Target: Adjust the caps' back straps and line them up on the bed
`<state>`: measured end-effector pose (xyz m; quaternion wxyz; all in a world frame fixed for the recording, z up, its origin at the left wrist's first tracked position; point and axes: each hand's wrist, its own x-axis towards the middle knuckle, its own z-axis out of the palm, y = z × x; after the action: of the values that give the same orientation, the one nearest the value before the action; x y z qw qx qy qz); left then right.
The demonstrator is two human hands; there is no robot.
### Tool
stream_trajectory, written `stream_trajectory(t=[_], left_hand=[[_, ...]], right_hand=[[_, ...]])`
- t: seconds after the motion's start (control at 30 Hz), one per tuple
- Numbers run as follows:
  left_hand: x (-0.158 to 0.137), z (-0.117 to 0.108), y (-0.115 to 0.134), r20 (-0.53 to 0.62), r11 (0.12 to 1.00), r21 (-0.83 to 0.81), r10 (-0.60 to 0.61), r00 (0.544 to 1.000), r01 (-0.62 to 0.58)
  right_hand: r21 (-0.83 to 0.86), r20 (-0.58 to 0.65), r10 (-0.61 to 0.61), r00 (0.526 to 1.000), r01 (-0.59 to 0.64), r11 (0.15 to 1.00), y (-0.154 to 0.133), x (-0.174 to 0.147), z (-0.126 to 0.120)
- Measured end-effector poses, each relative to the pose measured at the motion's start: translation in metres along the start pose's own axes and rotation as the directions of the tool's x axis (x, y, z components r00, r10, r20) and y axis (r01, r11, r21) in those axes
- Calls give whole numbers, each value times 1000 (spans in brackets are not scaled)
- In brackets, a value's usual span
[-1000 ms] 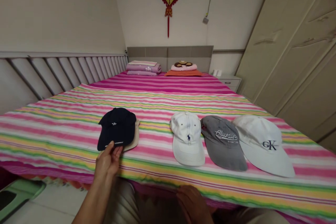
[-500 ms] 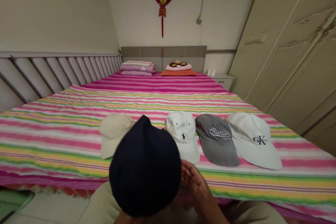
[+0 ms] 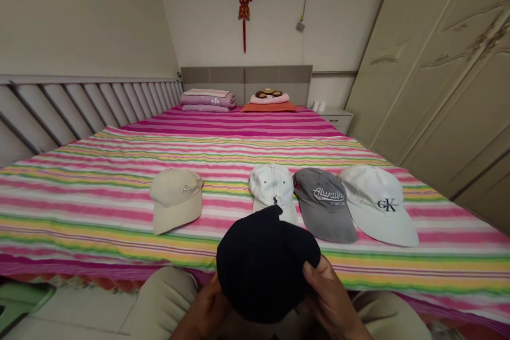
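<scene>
Between my hands, above my lap at the bed's front edge, is a dark navy cap (image 3: 266, 268). My right hand (image 3: 329, 292) grips its right side, thumb on top. My left hand (image 3: 211, 300) is at the lower left of the cap, its fingers mostly hidden behind the fabric. On the bed beyond lie a beige cap (image 3: 177, 199) to the left, a white cap with a small blue emblem (image 3: 273, 186), a grey cap with white lettering (image 3: 324, 204), and a white cap with dark letters (image 3: 378, 204) at the right. The navy cap covers part of the emblem cap's brim.
A striped sheet (image 3: 99, 196) covers the bed. Folded purple bedding (image 3: 207, 101) and a pink pillow (image 3: 269, 96) lie near the headboard (image 3: 279, 77). A railing (image 3: 79, 106) runs along the left, a wardrobe (image 3: 446, 90) stands right, and a green stool (image 3: 24, 297) is at lower left.
The navy cap has moved right and been turned, uncovering the beige cap. My right hand has closed on its edge, and more of my left hand shows.
</scene>
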<state>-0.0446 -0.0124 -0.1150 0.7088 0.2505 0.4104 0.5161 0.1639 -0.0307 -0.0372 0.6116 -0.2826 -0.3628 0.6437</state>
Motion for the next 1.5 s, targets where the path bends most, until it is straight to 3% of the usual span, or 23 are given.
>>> stream_trajectory(t=[0.03, 0.1, 0.23, 0.4, 0.47, 0.57, 0.63, 0.7, 0.83, 1.03, 1.2, 1.33, 1.5], left_hand=[[2, 1, 9, 67, 993, -14, -120, 991, 121], [8, 7, 31, 119, 978, -38, -199, 973, 205], [15, 27, 65, 246, 997, -20, -71, 967, 78], [13, 41, 71, 299, 983, -172, -4, 954, 58], [12, 39, 69, 438, 965, -233, -8, 899, 122], [11, 36, 69, 654, 913, -295, -23, 756, 282], [11, 37, 70, 714, 889, -310, -17, 700, 338], [13, 41, 72, 700, 888, -321, -13, 714, 330], [14, 54, 79, 590, 927, -294, -14, 807, 231], [12, 61, 86, 606, 970, -132, -84, 791, 204], [8, 68, 89, 526, 991, 13, -122, 842, 135], [4, 77, 93, 486, 983, 177, -136, 863, 56], [-1, 86, 93, 473, 976, 217, -120, 873, 17]], right_hand=[[-31, -3, -13, 1000, 13, 999, -1, 0, -2], [-122, 4, -22, 1000, 22, 992, -4, -1, -4], [-235, 19, 13, 1000, -8, 972, -7, -4, -3], [5, 56, 76, 995, -77, 997, -12, -8, -7], [76, 37, 114, 993, -116, 990, -14, -10, -13], [133, 13, 142, 990, -142, 981, -18, -13, -26], [152, 30, 137, 990, -140, 978, -20, -14, -31], [157, 40, 169, 985, -173, 972, -23, -14, -32], [151, 12, 245, 969, -244, 958, -30, -12, -25], [108, 79, 246, 966, -253, 961, -29, -13, -34], [4, 84, 266, 960, -268, 964, -31, -12, -45], [-68, 213, 190, 958, -180, 981, -38, -13, -43], [-149, 90, 221, 971, -206, 967, -47, -18, -35]])
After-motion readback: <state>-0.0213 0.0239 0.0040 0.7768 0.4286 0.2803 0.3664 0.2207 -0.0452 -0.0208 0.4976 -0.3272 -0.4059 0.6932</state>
